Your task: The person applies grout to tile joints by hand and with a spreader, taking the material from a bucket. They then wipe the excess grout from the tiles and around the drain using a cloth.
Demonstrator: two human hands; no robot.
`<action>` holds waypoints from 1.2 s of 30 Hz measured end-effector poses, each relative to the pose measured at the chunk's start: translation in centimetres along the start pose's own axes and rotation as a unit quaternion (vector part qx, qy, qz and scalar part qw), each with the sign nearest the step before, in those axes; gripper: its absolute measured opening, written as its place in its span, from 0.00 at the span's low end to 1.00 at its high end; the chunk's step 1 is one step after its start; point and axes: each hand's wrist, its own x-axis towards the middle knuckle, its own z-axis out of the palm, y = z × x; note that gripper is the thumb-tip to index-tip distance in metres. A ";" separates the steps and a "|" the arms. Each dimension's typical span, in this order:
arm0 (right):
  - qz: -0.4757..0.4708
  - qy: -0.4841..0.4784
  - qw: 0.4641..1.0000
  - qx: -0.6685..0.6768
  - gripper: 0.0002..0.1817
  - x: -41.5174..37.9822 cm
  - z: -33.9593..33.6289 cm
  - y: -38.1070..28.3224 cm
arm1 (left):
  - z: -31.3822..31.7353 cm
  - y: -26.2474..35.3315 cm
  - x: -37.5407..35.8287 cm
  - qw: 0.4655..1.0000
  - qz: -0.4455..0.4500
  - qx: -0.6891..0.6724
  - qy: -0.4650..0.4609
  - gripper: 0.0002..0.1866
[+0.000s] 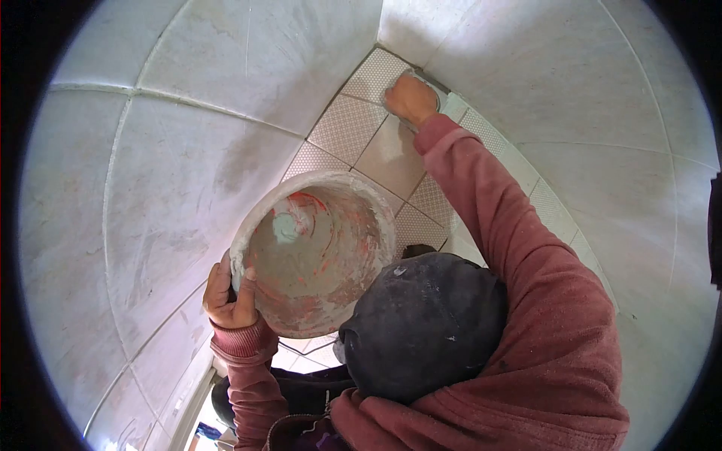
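Observation:
My left hand (232, 299) grips the near left rim of a wide bucket (368, 218), thumb over the edge and fingers outside. The bucket leans toward me, its inside smeared with grey paste over reddish patches. A pale round spot shows on its bottom. At the far end of the floor, my right hand (411, 98) is closed in a fist low over the tiles, close to the wall's foot. Under it shows the curved grey edge of a round object; I cannot tell what it is.
Patterned and plain floor tiles (391, 156) run between a tiled left wall (203, 173) and a tiled right wall (571, 90), meeting in the far corner. My dark-trousered knee (425, 327) is close beside the bucket. A door frame edge (192, 402) stands at lower left.

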 end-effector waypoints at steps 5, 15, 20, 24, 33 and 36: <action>-0.018 0.110 0.991 0.071 0.20 -0.9 0.7 1.6 | 0.2 0.2 -0.1 1.000 -0.005 0.003 0.005 0.20; -0.124 0.199 0.963 0.132 0.26 -2.1 2.4 1.6 | 0.0 0.2 0.1 1.000 -0.004 0.004 0.005 0.20; -0.097 0.075 0.987 0.102 0.31 1.2 3.2 0.6 | 0.0 -0.1 -0.3 1.000 -0.013 -0.013 0.015 0.20; -0.142 0.094 0.970 0.174 0.34 -3.0 -0.4 -3.2 | -0.2 -0.2 -0.1 1.000 -0.010 -0.008 0.000 0.19; -0.024 0.101 0.954 0.280 0.39 2.2 1.9 -2.2 | 0.1 0.3 -0.1 0.999 -0.026 -0.024 0.007 0.19; -0.086 0.135 0.952 0.259 0.35 -1.7 0.0 -4.5 | 0.0 0.5 0.5 1.000 -0.002 -0.002 0.003 0.18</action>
